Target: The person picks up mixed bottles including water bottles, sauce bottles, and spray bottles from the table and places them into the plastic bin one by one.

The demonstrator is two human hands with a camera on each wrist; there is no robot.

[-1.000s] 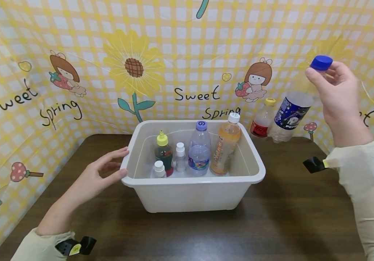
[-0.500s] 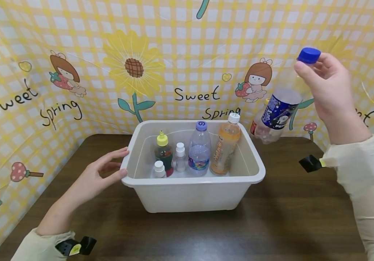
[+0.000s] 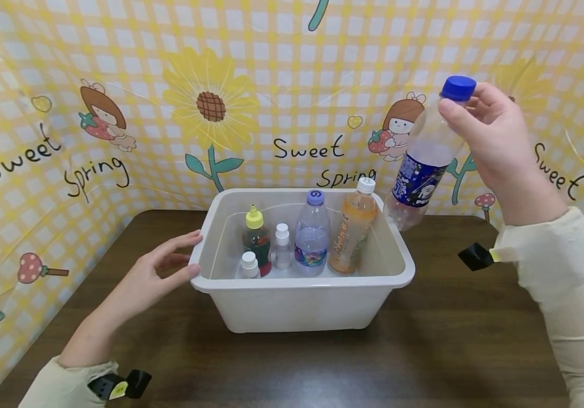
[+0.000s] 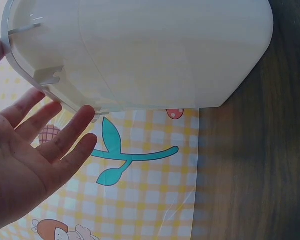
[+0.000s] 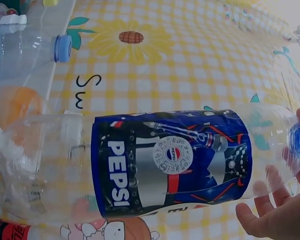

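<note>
My right hand pinches an empty clear Pepsi bottle by its neck, just under the blue cap. The bottle hangs tilted, its base overlapping the right rim of a white plastic tub in the head view. The blue label reads PEPSI in the right wrist view. My left hand touches the tub's left rim with thumb and fingertips, fingers fairly straight. In the tub stand a clear bottle with a purple cap and a leaning orange-labelled bottle.
Also in the tub are a dark bottle with a yellow nozzle cap and two small white-capped bottles, one nearer the front. A red-labelled bottle shows behind the Pepsi bottle. The brown table ends at a checked cloth backdrop.
My right hand has carried the Pepsi bottle leftward to the tub's right rim, covering the yellow-capped, red-labelled bottle in the head view. My left hand has stayed at the rim.
</note>
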